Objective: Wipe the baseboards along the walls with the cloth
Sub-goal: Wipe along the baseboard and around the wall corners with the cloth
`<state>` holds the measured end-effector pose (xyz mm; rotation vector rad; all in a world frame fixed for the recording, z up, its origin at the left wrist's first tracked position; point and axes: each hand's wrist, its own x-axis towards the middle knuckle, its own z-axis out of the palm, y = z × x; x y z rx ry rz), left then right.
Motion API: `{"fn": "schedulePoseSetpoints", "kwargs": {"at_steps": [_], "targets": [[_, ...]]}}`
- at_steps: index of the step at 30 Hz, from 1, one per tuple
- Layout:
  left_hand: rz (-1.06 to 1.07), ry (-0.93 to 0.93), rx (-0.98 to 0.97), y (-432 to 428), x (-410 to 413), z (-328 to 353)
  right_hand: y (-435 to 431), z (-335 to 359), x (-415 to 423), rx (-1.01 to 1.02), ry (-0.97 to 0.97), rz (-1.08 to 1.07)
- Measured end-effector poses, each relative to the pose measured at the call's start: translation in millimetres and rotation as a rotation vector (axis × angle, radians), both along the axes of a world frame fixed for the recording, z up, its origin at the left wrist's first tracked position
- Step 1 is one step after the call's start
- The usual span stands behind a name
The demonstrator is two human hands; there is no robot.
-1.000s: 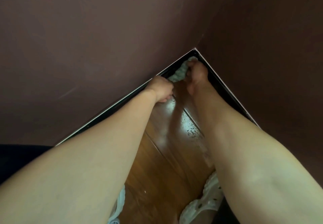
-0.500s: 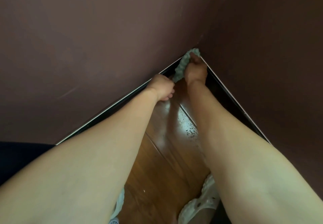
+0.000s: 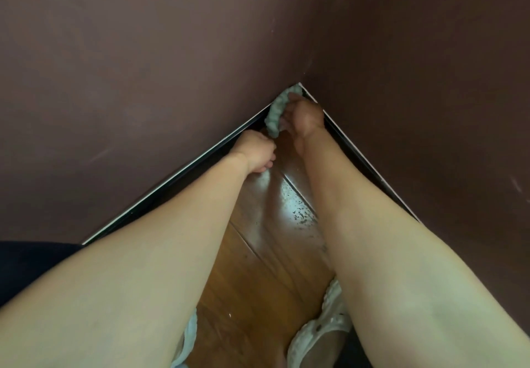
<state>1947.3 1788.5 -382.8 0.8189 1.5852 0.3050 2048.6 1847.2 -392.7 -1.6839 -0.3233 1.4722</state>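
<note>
A pale green fluffy cloth is pressed into the corner where two dark baseboards with thin white top edges meet. My right hand grips the cloth's upper part at the corner, against the right-hand baseboard. My left hand is a closed fist just below and left of it, by the left baseboard; its knuckles touch the cloth's lower end. Whether it holds that end is hidden.
Two dark maroon walls form the corner. The floor is glossy brown wood with a bright glare patch and dark specks. My feet in white perforated shoes stand near the bottom edge. A dark blue surface lies at the left.
My right hand has slid the cloth up from the base of the corner to the baseboards' top edge. My left fist has stayed in nearly the same place.
</note>
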Motion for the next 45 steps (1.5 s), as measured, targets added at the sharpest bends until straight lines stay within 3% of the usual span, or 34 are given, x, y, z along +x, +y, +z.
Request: {"fn": "schedulePoseSetpoints", "kwargs": {"at_steps": [4, 6, 17, 20, 25, 31, 35, 40, 45], "targets": [[0.014, -0.023, -0.007, -8, 9, -1, -28, -4, -1, -0.081, 0.073, 0.247], [0.011, 0.012, -0.005, -12, 11, -5, -40, -8, -2, -0.089, 0.121, 0.251], [-0.063, 0.008, 0.045, -57, 27, 13, -107, 31, 33, 0.017, 0.035, -0.177], [-0.068, -0.038, -0.125, -67, 29, 36, -130, 45, 44, 0.000, 0.043, -0.293], [-0.055, -0.304, -0.451, -88, 38, 68, -166, 69, 56, 0.065, 0.031, -0.272], [0.118, -0.392, -0.243, -102, 65, 97, -198, 90, 78, 0.122, 0.033, -0.305], [0.245, -0.433, -0.215, -103, 65, 100, -207, 87, 81, 0.095, 0.099, -0.315], [0.438, -0.485, -0.186, -94, 70, 80, -197, 74, 72, 0.095, 0.159, -0.329], [0.462, -0.436, -0.122, -69, 62, 48, -170, 54, 61, 0.011, 0.166, -0.208]]}}
